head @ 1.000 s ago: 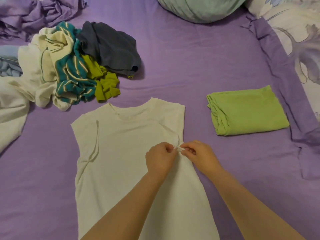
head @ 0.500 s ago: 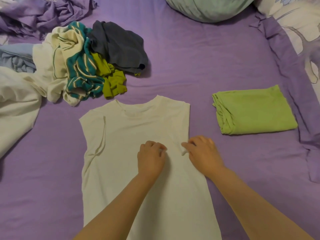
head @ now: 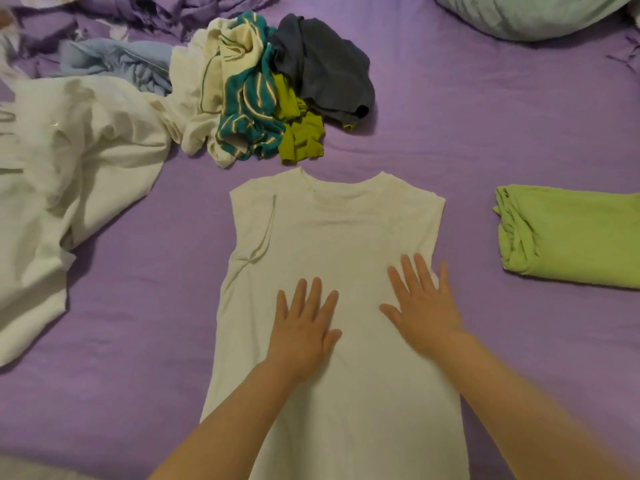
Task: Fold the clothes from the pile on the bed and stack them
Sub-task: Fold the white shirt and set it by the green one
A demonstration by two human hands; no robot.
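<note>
Both hands have let go of the pinched fabric: left hand and right hand now press flat, fingers spread, on the cream sleeveless cotton top spread on the purple bedsheet; soft, light, limp cloth, best taken at the side edges

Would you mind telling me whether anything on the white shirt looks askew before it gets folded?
Mostly flat under both hands, but the white shirt has its left sleeve tucked unevenly, leaving a curved ridge and creases near that armhole.
</note>
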